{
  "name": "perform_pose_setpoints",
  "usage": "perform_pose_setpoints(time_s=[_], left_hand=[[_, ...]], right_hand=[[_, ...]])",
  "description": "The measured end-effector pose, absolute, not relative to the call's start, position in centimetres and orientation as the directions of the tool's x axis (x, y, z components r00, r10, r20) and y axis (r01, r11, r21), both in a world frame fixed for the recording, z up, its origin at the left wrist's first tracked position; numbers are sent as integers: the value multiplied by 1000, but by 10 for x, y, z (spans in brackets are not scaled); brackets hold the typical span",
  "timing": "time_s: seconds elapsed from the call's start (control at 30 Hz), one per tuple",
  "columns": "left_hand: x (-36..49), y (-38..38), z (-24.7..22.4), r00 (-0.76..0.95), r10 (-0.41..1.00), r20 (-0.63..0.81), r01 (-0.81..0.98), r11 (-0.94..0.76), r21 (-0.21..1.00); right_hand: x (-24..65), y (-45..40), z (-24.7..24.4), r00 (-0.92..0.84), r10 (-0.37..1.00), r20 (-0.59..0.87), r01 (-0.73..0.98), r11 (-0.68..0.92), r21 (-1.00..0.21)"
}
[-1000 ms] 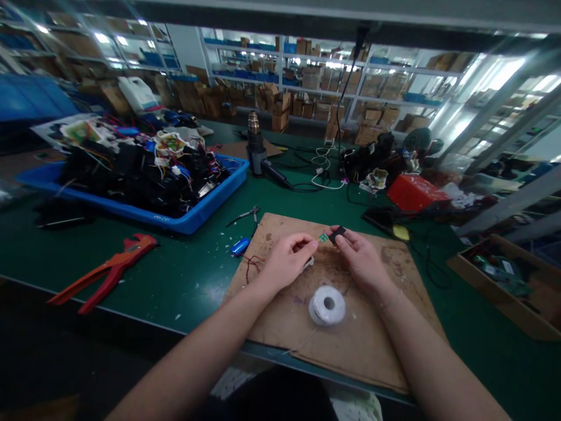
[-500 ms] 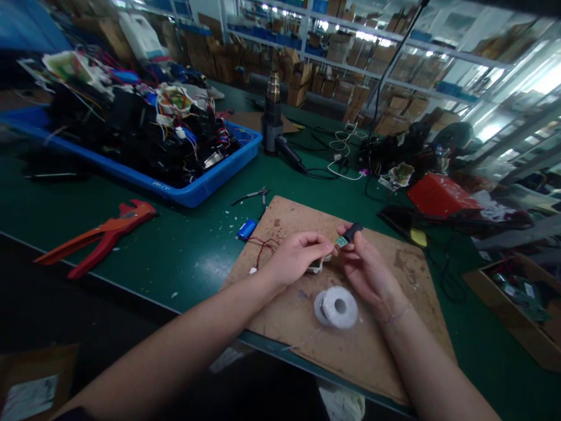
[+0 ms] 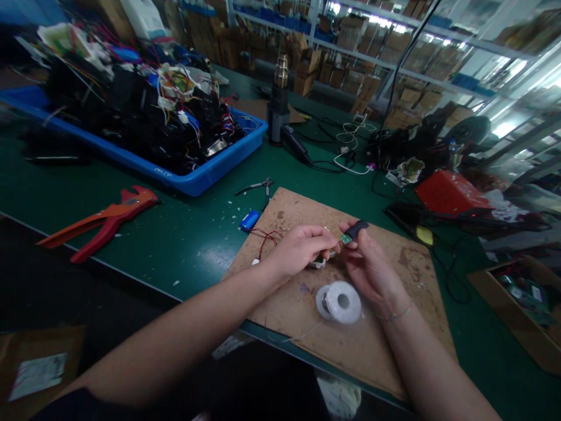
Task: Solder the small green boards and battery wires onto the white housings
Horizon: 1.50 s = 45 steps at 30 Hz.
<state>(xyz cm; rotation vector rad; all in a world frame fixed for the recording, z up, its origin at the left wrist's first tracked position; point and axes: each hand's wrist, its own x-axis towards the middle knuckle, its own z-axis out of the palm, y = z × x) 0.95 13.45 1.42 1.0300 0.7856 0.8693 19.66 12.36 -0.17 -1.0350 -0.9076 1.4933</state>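
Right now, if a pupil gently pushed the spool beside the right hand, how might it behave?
The spool looks apt to roll if resting on its rim, being round; how it rests is hard to tell. It would probably keep its shape, since its outline looks even and undented. The thin strand trailing near it looks floppy and might drag.

The table (image 3: 197, 234) lay in cool, rather dim light, and the space beneath it sank nearly to black. Glare burned white at the upper right, and small bright spots showed among the shelves (image 3: 314, 23). The black parts (image 3: 129, 96) in the tray (image 3: 232, 161) merged into shadow. The wide lens stretched things toward the edges (the box (image 3: 512, 327) at right looked skewed). Softness blurred the circuit board (image 3: 346, 239), while the spool (image 3: 349, 309) stood out pale.
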Motion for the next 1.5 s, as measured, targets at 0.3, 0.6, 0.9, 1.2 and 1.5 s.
perform_pose_setpoints(time_s=[0.3, 0.6, 0.9, 1.2, 1.5], left_hand=[[11, 135, 11, 468, 880, -86, -166, 183, 969], [7, 124, 8, 308, 951, 29, 156, -80, 985], [5, 124, 3, 304, 951, 56, 263, -140, 954], [-3, 125, 13, 306, 917, 255, 381, -363, 850], [8, 123, 6, 299, 892, 339, 459, -445, 769]], right_hand=[[195, 122, -8, -118, 985, -126, -193, -147, -970], [209, 127, -10, -116, 983, -145, -82, -155, -985], [208, 124, -12, -279, 952, -125, 85, -105, -991], [214, 120, -9, -326, 945, 21, 437, 171, -883], [212, 118, 5, -424, 894, 147, 541, 380, -751]])
